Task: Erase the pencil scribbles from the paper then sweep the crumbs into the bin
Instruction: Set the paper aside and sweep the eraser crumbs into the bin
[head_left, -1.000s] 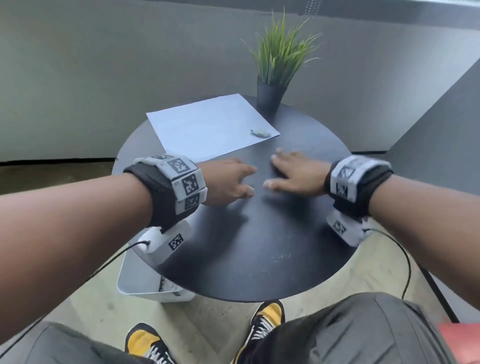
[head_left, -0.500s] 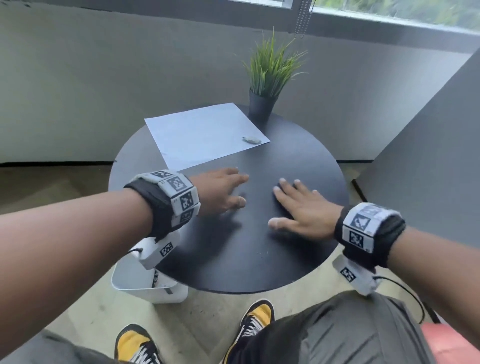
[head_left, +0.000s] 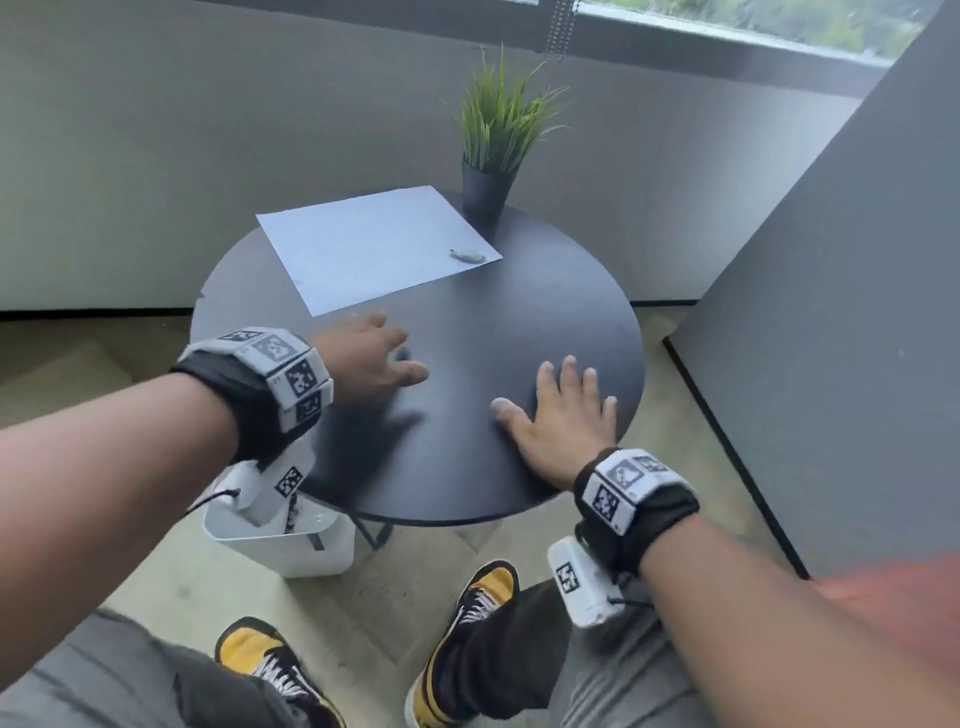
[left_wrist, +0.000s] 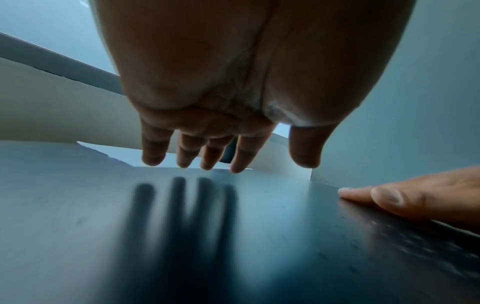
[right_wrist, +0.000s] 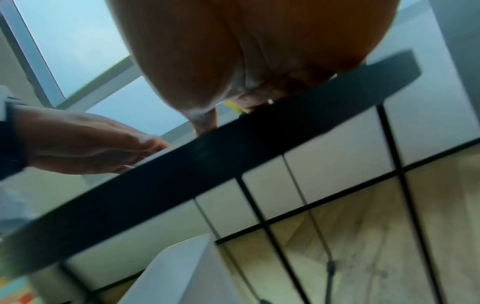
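A white sheet of paper (head_left: 374, 244) lies on the far left part of the round black table (head_left: 467, 322); no scribbles show on it at this size. A small grey eraser (head_left: 469, 254) rests near the paper's right corner. My left hand (head_left: 366, 356) hovers just above the table near the paper's front edge, fingers straight and spread (left_wrist: 192, 152), holding nothing. My right hand (head_left: 563, 415) lies flat on the table's near right side, fingers splayed, empty. The white bin (head_left: 291, 540) stands on the floor under the table's near left edge.
A potted green plant (head_left: 491, 150) stands at the table's far edge, just behind the paper. A grey panel (head_left: 831, 312) rises close on the right. Thin black table legs (right_wrist: 394, 144) run down to the wooden floor. My shoes and knees are below the near edge.
My hands have drawn apart: the right one slid back toward the table's near right edge, the left one shifted left toward the paper. The view has pulled back and tilted up.
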